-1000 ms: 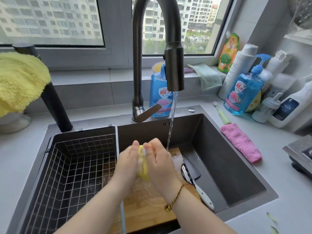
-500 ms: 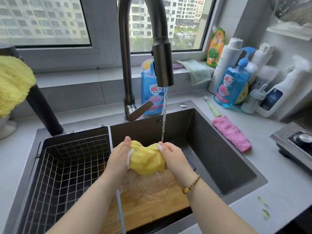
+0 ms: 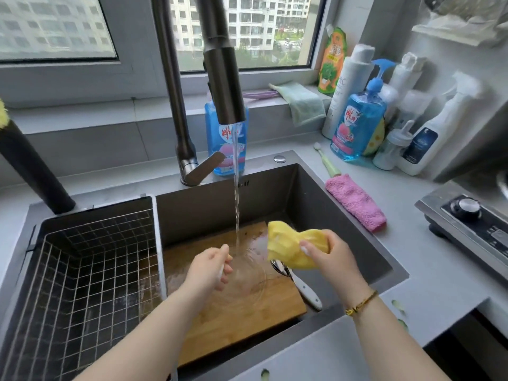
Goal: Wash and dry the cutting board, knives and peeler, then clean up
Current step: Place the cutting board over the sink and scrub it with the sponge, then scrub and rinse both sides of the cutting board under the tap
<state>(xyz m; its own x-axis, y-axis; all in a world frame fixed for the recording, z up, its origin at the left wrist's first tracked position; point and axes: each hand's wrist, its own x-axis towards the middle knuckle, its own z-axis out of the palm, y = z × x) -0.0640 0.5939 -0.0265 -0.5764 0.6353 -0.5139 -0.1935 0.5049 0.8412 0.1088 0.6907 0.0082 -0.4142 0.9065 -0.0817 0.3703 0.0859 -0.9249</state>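
Note:
A wet wooden cutting board (image 3: 242, 312) lies flat in the dark sink (image 3: 357, 243) under the running tap (image 3: 224, 86). My right hand (image 3: 334, 259) grips a yellow cloth (image 3: 291, 247) above the board's right side. My left hand (image 3: 210, 269) holds nothing, its fingers loosely curled beside the water stream (image 3: 236, 204). A knife with a white handle (image 3: 302, 287) lies along the board's right edge, its blade partly hidden under the cloth. No peeler shows.
A wire basket (image 3: 88, 270) fills the sink's left part. On the counter to the right lie a pink cloth (image 3: 356, 202) and a brush, with soap bottles (image 3: 360, 125) behind them. A stove (image 3: 467, 224) stands at far right. Green peel scraps (image 3: 397, 307) lie near the counter's front edge.
My left hand has let go of the yellow cloth and dropped toward the water stream. My right hand has carried the cloth off to the right.

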